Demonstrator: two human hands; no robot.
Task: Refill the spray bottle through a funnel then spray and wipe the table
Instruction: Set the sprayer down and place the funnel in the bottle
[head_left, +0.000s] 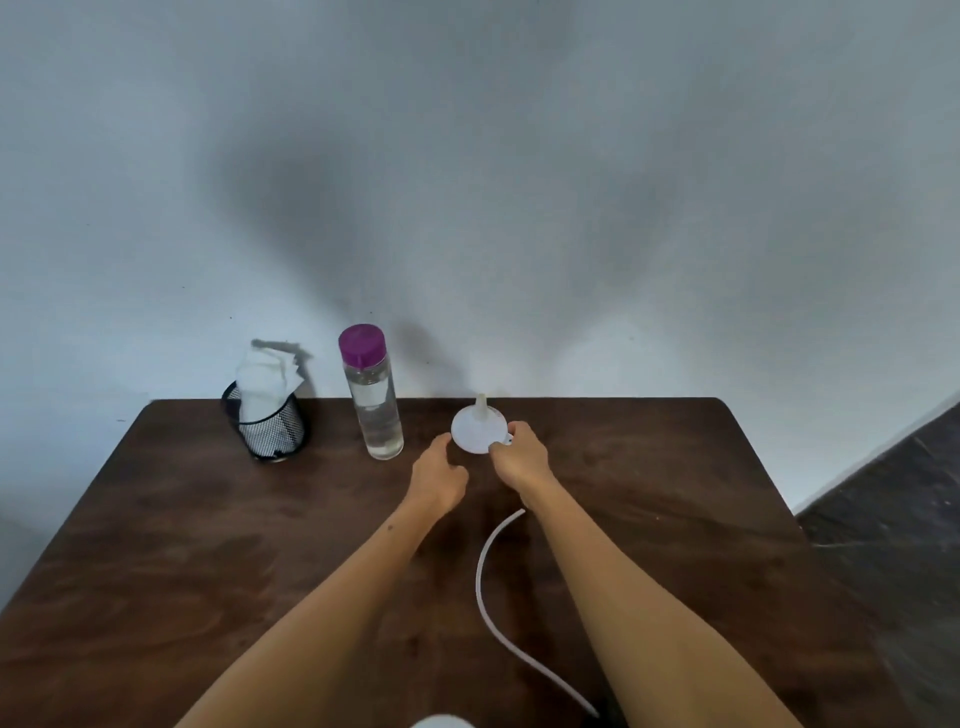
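Nearest the lens, a pale rounded object sits at the bottom edge, too cropped to identify. Beside it, a thin white tube curves across the dark wooden table and passes under the right forearm.

Landmark: the white funnel, resting wide mouth down with its spout pointing up, near the table's far edge.

Right hand: at the funnel's right rim, fingers curled around the edge and gripping it.

Left hand: just left of and nearer than the funnel, fingers loosely bent, holding nothing; contact with the funnel rim cannot be confirmed.

Clear bottle with a purple cap: upright, left of the funnel, apart from it, partly filled with clear liquid.

Black mesh cup: farther left of the funnel, beyond the bottle, holding white tissue that stands above its rim.

No spray head is identifiable as such.
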